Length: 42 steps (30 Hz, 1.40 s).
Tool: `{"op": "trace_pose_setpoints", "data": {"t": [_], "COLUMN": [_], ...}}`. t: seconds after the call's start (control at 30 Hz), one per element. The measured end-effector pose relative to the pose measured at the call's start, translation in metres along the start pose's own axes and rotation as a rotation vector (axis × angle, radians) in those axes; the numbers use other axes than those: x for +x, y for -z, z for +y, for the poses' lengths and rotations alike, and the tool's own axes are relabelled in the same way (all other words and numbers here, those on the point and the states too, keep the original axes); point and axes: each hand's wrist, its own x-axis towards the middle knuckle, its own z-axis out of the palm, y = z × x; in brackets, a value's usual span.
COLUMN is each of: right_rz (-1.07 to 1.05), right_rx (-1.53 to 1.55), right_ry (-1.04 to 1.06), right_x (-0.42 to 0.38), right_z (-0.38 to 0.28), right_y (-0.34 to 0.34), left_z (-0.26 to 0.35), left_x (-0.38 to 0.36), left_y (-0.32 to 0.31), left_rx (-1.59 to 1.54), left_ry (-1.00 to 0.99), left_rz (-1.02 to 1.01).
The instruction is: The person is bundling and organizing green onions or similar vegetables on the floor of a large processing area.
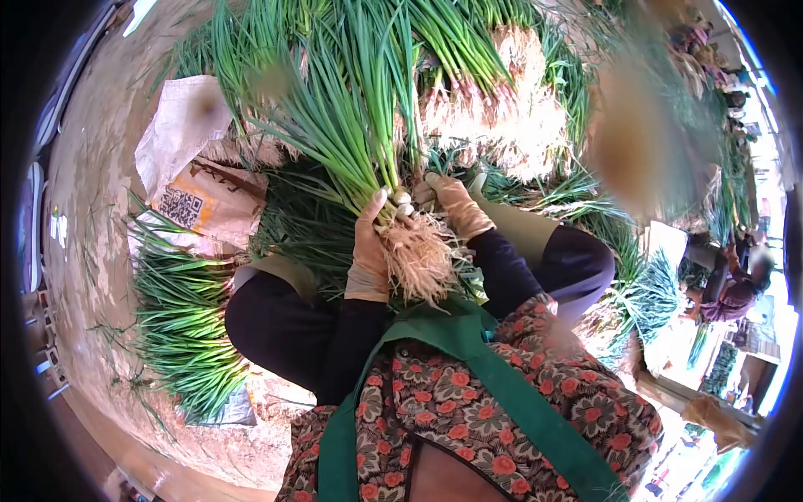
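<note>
Sits with knees apart and holds a large bunch of green onions (pixel 368 125) in front of the body, with leaves pointing away and roots (pixel 418 255) toward the lap. Wraps the left hand (pixel 368 247), in a thin pale glove, around the lower stalks from the side, firmly closed on the bunch, with the thumb up near the white bulbs (pixel 403 202) and the other fingers mostly hidden. Has the right hand (pixel 456 205), gloved too, just beside the bulbs on the other side, with fingers curled and partly closed. Impossible to tell whether gripping a stalk there or only touching the bunch.

Wears a flowered top (pixel 477 418), a green apron (pixel 535 410) and dark trousers (pixel 268 326). Has stacked onions (pixel 464 63) ahead with a thick mass of roots facing this way, and a further pile (pixel 188 318) near the left knee, spread on the floor (pixel 92 259). Shows a printed sack (pixel 226 201) with a square code at the left, beside a whitish sack (pixel 180 125). Includes another person (pixel 732 289) well apart at far right, among more greens, partly blurred.
</note>
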Motion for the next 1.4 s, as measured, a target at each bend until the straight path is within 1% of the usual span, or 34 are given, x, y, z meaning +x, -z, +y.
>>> {"op": "trace_pose_setpoints", "data": {"t": [0.07,0.1,0.13,0.17,0.2,0.23,0.33,0.37,0.4,0.43,0.47,0.5,0.53,0.57,0.6,0.63,0.67,0.73,0.8,0.83,0.87,0.93,0.97,1.0,1.07,1.1,1.13,1.17,1.2,1.23,1.27,1.3,1.33,1.4], "right_rz": [-0.264,-0.302,-0.301,-0.312,-0.323,-0.177,0.053,-0.017,-0.071,-0.054,-0.038,-0.043,0.042,0.024,0.007,0.077,0.087,0.083,0.128,0.135,0.144,0.158,0.173,-0.071,-0.205,-0.167,-0.132,-0.249,-0.176,-0.102,-0.028,-0.14,-0.016,-0.302], "right_rx": [-0.09,0.158,0.201,0.114,0.029,-0.178,-0.758,-0.676,-0.6,-0.512,-0.42,-0.55,-0.522,-0.357,-0.191,-0.06,-0.242,-0.405,-0.575,-0.7,-0.731,-0.802,-0.887,-0.777,-0.782,-0.722,-0.662,-0.222,-0.054,0.113,0.281,0.263,0.609,0.747], "right_ry": [0.071,0.143,0.068,0.083,0.095,0.117,0.427,0.285,0.14,0.307,0.471,0.556,0.524,0.586,0.648,0.333,0.402,0.499,0.435,0.489,0.471,0.428,0.521,0.374,0.302,0.307,0.314,0.091,0.097,0.103,0.107,0.001,-0.14,-0.04], "right_x": [0.007,-0.008,-0.031,-0.026,-0.018,-0.01,-0.018,-0.035,-0.053,-0.044,-0.034,-0.032,-0.032,-0.002,0.033,0.022,0.03,0.052,0.066,0.067,0.055,0.034,0.025,0.001,-0.054,-0.034,-0.016,-0.022,-0.019,-0.012,-0.014,-0.024,-0.015,0.017], "right_z": [-0.009,-0.027,-0.058,-0.06,-0.064,-0.068,-0.055,-0.061,-0.067,-0.046,-0.025,-0.025,-0.021,-0.001,0.015,-0.017,-0.027,-0.047,-0.064,-0.069,-0.081,-0.092,-0.083,-0.089,-0.101,-0.077,-0.055,-0.059,-0.053,-0.043,-0.042,-0.045,-0.044,-0.015], "right_y": [0.009,-0.016,-0.039,-0.045,-0.051,-0.059,-0.068,-0.07,-0.073,-0.065,-0.056,-0.048,-0.044,-0.027,-0.01,-0.016,-0.015,-0.031,-0.054,-0.054,-0.057,-0.053,-0.049,-0.053,-0.073,-0.07,-0.067,-0.069,-0.073,-0.079,-0.085,-0.079,-0.089,-0.055], "left_z": [0.0,-0.002,-0.001,0.002,0.001,0.001,-0.001,-0.002,-0.001,0.002,0.004,0.005,0.009,0.012,0.019,0.02,0.021,0.024,0.025,0.023,0.025,0.033,0.03,0.028,0.01,0.007,0.006,0.005,0.004,0.0,0.004,0.009,0.005,0.006], "left_x": [-0.009,-0.005,-0.007,-0.012,-0.014,-0.016,-0.008,-0.011,-0.009,-0.006,-0.01,-0.014,-0.014,-0.014,-0.017,-0.02,-0.023,-0.028,-0.031,-0.022,-0.019,-0.022,-0.023,-0.023,-0.016,-0.014,-0.012,-0.009,-0.004,0.003,0.002,-0.001,-0.002,-0.011], "left_y": [-0.008,-0.008,-0.014,-0.024,-0.019,-0.015,0.021,0.01,0.016,0.028,0.018,0.007,0.014,0.02,0.016,0.007,-0.002,-0.013,-0.011,0.005,0.002,-0.038,-0.039,-0.041,-0.001,-0.005,-0.002,0.006,0.015,0.026,0.028,0.031,0.029,0.014], "left_rx": [-0.158,-0.341,-0.266,-0.192,-0.08,0.033,0.121,0.123,0.108,0.093,-0.013,-0.119,-0.35,-0.575,-0.379,-0.435,-0.49,-0.456,-0.398,-0.321,-0.271,-0.183,-0.135,-0.086,0.051,0.077,0.061,0.047,0.034,-0.065,-0.014,0.036,-0.136,-0.447], "left_ry": [0.034,0.121,0.113,0.103,0.093,0.097,0.154,0.095,0.092,0.089,0.066,0.046,0.077,0.132,0.047,0.061,0.078,0.111,0.156,0.13,0.113,0.099,0.103,0.108,0.129,0.064,0.065,0.064,0.061,0.051,0.041,0.032,0.028,0.049], "left_rz": [-0.04,-0.022,-0.057,-0.092,0.045,0.182,0.156,0.239,0.161,0.082,0.05,0.015,-0.086,-0.181,-0.282,-0.323,-0.363,-0.371,-0.376,-0.278,-0.117,0.265,0.324,0.383,0.163,0.211,0.201,0.19,0.178,0.037,0.053,0.069,-0.057,-0.271]}}
